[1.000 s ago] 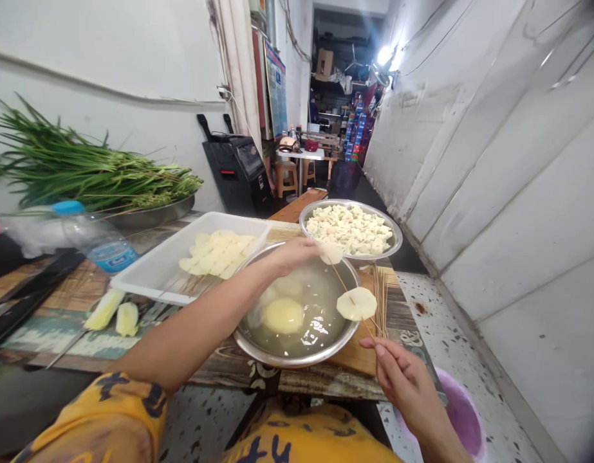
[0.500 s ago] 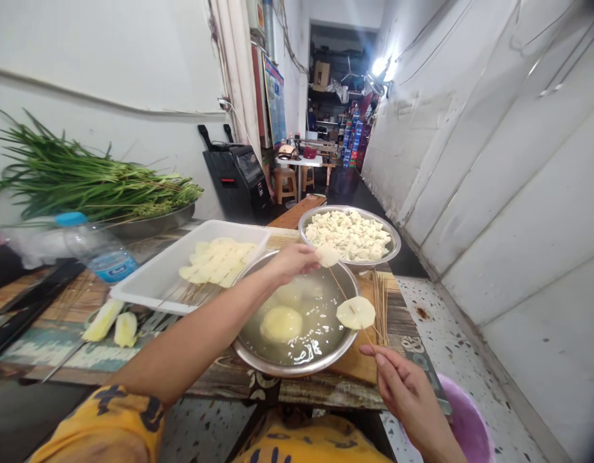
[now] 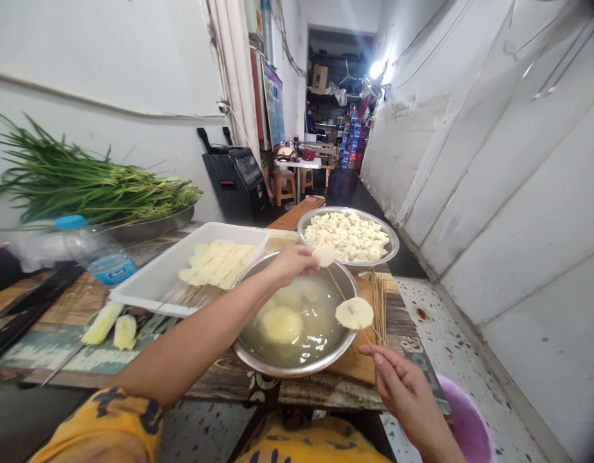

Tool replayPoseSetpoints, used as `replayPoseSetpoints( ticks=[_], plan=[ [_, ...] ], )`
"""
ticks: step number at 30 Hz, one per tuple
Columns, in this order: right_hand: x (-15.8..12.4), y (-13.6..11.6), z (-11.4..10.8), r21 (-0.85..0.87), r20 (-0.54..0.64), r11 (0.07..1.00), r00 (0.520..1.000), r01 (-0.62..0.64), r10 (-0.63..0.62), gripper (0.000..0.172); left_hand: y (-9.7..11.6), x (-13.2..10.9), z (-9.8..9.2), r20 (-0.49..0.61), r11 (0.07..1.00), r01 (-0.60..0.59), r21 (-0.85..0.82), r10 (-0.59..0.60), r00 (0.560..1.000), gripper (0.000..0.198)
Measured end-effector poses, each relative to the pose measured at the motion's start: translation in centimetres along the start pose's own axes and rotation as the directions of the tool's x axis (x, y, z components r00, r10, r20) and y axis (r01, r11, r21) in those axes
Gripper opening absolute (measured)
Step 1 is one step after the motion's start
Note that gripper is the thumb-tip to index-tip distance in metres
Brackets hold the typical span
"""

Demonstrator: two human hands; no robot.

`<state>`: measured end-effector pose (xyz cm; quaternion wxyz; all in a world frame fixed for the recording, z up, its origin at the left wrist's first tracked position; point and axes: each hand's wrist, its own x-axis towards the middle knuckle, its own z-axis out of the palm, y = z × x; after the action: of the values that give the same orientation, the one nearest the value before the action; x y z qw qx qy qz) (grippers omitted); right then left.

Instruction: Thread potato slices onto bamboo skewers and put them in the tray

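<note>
My right hand (image 3: 405, 389) is closed on the lower end of a thin wooden skewer (image 3: 336, 283) at the bowl's right side. A round pale potato slice (image 3: 354, 313) is threaded midway along that skewer. At its far tip, my left hand (image 3: 295, 262) pinches another potato slice (image 3: 324, 256) over the bowl. Below them, a metal bowl (image 3: 297, 372) of cloudy water holds more pale slices (image 3: 281, 323). Several bare skewers (image 3: 381, 308) lie to the right of the bowl. A white plastic tray (image 3: 147, 297) on the left contains skewered slices (image 3: 214, 262).
Behind the bowl stands a metal basin (image 3: 397, 247) of cauliflower florets (image 3: 347, 235). Leafy greens (image 3: 94, 183), a water bottle (image 3: 101, 254) and pale vegetable pieces (image 3: 103, 321) are at the left. A purple bucket (image 3: 465, 418) stands on the floor at the right.
Both hands keep nearly the same position and hold. The water's ripples have calmed, and the far slice has shifted very slightly left.
</note>
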<state>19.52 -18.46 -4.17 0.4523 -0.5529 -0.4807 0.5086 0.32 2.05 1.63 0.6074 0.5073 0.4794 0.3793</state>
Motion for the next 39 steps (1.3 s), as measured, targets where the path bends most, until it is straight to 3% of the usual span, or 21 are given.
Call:
replayPoseSetpoints(
  ticks=[7, 11, 18, 25, 33, 39],
  plan=[
    [0.2, -0.4, 0.1, 0.124, 0.042, 0.992, 0.999, -0.035, 0.03, 0.042, -0.2, -0.2, 0.3, 0.054, 0.991, -0.112, 0.08, 0.108, 0.993, 0.01],
    [0.6, -0.5, 0.2, 0.244, 0.067, 0.967, 0.996, -0.072, 0.057, 0.04, -0.1, -0.5, 0.7, 0.079, 0.992, -0.103, 0.079, 0.097, 0.992, 0.009],
    [0.5, -0.4, 0.5, -0.092, -0.076, 0.99, 0.991, 0.107, -0.114, 0.037, 0.0, -0.7, 0.9, 0.052, 1.0, -0.021, -0.009, 0.021, 0.998, 0.019],
    [0.5, 0.0, 0.3, -0.083, 0.009, 0.992, 0.995, 0.1, -0.1, 0.039, 0.5, -0.9, 0.8, 0.034, 0.995, -0.056, -0.086, 0.059, 0.998, 0.019],
    [0.8, 0.7, 0.0, -0.007, 0.057, 0.998, 0.996, 0.068, -0.068, 0.04, 0.9, -0.5, 0.7, 0.105, 0.91, 0.218, -0.353, -0.193, 0.976, 0.003],
    [1.4, 1.7, -0.2, 0.066, 0.04, 0.995, 0.997, 0.07, -0.073, 0.037, 1.0, -0.5, 0.4, 0.167, 0.886, 0.274, -0.375, -0.226, 0.96, 0.005]
  ],
)
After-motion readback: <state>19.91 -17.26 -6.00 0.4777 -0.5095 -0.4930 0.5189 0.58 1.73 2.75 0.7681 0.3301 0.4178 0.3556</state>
